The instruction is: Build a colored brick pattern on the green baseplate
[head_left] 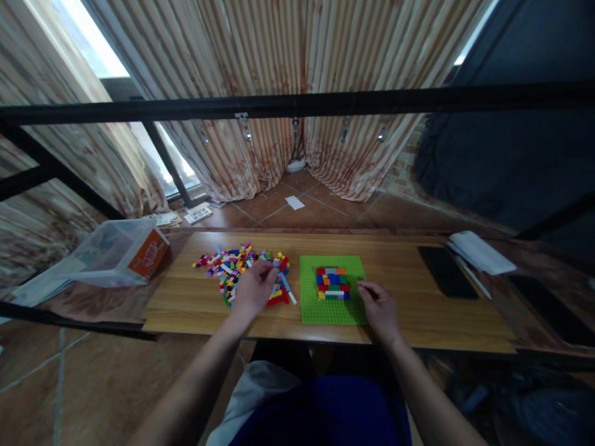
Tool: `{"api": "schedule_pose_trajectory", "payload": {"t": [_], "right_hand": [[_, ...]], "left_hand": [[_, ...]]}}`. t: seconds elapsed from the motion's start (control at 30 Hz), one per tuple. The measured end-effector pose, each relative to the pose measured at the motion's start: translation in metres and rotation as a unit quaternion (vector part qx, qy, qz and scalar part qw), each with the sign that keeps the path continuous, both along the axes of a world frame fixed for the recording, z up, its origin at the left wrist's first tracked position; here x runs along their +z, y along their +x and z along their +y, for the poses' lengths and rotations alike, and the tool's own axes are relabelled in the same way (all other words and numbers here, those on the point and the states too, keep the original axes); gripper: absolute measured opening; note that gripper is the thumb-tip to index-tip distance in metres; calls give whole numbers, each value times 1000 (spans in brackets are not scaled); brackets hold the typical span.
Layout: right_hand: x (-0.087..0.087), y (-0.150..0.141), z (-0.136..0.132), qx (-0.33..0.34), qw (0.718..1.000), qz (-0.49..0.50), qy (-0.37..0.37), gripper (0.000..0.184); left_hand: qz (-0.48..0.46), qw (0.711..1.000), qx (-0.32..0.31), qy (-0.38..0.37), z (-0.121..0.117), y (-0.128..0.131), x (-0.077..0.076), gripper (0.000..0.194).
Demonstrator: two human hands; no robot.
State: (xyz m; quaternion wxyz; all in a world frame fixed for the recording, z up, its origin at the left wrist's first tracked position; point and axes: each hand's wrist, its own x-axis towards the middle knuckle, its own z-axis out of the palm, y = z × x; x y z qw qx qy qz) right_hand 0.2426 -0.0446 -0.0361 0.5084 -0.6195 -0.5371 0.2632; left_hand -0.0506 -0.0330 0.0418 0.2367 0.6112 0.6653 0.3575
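A green baseplate (310, 306) lies on the wooden board (418, 322) in front of me. On it sits a small block of stacked bricks (333, 283) in red, blue, orange, green and grey rows. My right hand (379, 306) rests on the plate's right edge, fingers curled and pinched together; what they hold, if anything, I cannot make out. My left hand (254, 286) lies over a pile of loose coloured bricks (223, 263) left of the plate, its fingertips down among them as if pinching one.
A clear plastic bag with an orange box (147, 255) lies at the far left. A black phone (447, 271), a pen and white papers (481, 251) sit at the right. A black metal bar (297, 103) crosses above. Tiled floor and curtains lie beyond the board.
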Motion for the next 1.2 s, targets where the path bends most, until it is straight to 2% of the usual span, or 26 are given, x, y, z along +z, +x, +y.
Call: {"api": "schedule_pose_trajectory", "payload": {"t": [0.07,0.17,0.23,0.3,0.37,0.47,0.63,0.83,1.0,1.2], "right_hand": [[2,4,2,-27,998,53,-4,30],[9,3,4,-43,995,85,-7,30],[15,-5,3,-25,997,65,-14,28],[22,-19,2,18,999,27,-17,27],[29,-37,2,78,997,-9,-10,26],[40,-64,8,161,985,-67,6,24],[53,-104,29,235,956,-172,31,23],[52,-162,61,330,912,-237,64,24],[42,-195,91,347,894,-275,72,26],[30,-197,128,346,878,-328,45,28]], "left_hand": [[-3,994,109,9,-7,-44,-8,20],[45,977,209,-22,-22,-110,-24,30],[96,958,268,-31,-30,-145,-34,34],[144,944,294,-48,-33,-169,-42,36],[202,935,288,-47,-30,-183,-48,37],[258,929,266,-11,-15,-190,-55,37],[248,935,251,18,14,-184,-67,34],[251,936,248,18,17,-181,-79,35],[253,937,240,19,13,-180,-78,35],[255,940,228,7,13,-177,-75,35]]}}
